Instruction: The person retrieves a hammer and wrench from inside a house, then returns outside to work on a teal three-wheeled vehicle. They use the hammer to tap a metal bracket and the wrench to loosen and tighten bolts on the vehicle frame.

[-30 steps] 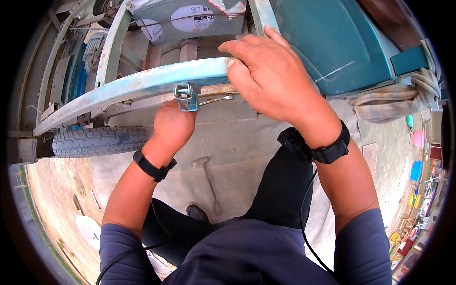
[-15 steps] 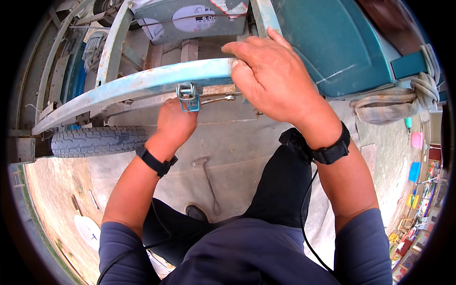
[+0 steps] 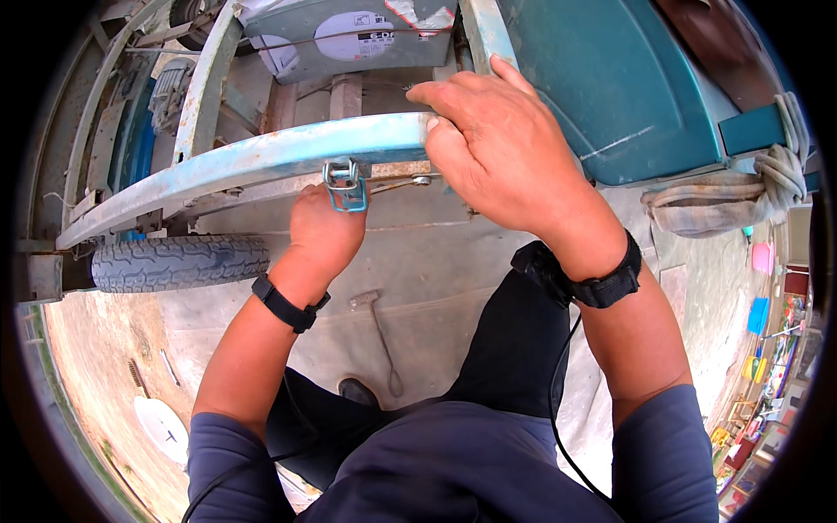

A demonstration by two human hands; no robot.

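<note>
My left hand (image 3: 327,222) is closed below the curved, pale-blue metal rail (image 3: 288,144), its fingertips hidden. A wrench (image 3: 401,184) runs from behind the latch towards that hand, its ring end to the right; the hand appears to grip the hidden part. In front of the fingers hangs a metal latch with a blue loop (image 3: 346,185), fixed to the rail. My right hand (image 3: 506,148) lies over the rail's right end, back upward, its fingers bent around the metal where it meets the upright bar (image 3: 488,39).
Beyond the rail sits a grey box (image 3: 349,44). A teal panel (image 3: 619,87) and bundled cloth strap (image 3: 724,192) are at right. At left is a tyre (image 3: 179,261). A hammer (image 3: 375,327) lies on the ground between my legs, a brush (image 3: 137,375) farther left.
My left hand has shifted slightly right and up, and the wrench's visible shaft looks slightly more tilted. The right hand stays on the rail. The whole view has moved slightly.
</note>
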